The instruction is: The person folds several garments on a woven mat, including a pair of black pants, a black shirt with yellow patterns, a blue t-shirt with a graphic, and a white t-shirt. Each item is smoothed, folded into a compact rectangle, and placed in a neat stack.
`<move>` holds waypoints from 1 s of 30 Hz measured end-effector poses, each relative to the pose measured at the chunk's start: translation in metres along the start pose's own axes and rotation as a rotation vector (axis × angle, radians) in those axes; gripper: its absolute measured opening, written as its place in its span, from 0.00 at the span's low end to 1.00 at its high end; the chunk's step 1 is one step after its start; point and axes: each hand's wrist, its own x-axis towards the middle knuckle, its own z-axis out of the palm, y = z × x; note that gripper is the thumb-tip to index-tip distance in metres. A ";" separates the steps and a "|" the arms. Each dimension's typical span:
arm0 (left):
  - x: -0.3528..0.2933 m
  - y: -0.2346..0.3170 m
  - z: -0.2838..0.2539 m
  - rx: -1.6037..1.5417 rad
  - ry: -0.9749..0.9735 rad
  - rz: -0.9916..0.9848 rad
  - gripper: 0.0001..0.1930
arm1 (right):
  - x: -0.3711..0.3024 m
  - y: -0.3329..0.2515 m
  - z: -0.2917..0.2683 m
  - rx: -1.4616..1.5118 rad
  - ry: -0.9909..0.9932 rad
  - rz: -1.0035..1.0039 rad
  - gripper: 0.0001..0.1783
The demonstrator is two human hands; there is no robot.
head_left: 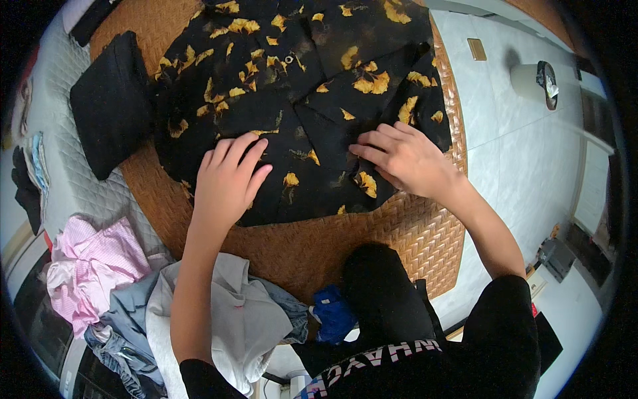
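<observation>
A black garment printed with yellow ginkgo leaves [286, 86] lies spread on a brown woven mat, with a diagonal fold across its right half. My left hand [229, 173] rests flat on the near left part of it, fingers and thumb apart. On the near right part lies my right hand [405, 159], its fingers loosely bent against the cloth and its thumb partly hidden. No cloth shows clearly gripped in either hand.
The woven mat [432, 246] shows around the garment. At the left, a folded black cloth [109, 106] lies by a quilted pale cover [100, 199]. Nearer are a pink checked garment [96, 269] and a grey garment [246, 306]. A bin [531, 81] stands on the tiled floor, right.
</observation>
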 end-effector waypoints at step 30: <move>-0.015 -0.033 -0.022 -0.128 0.336 -0.233 0.06 | -0.006 0.049 -0.026 -0.503 0.534 0.390 0.07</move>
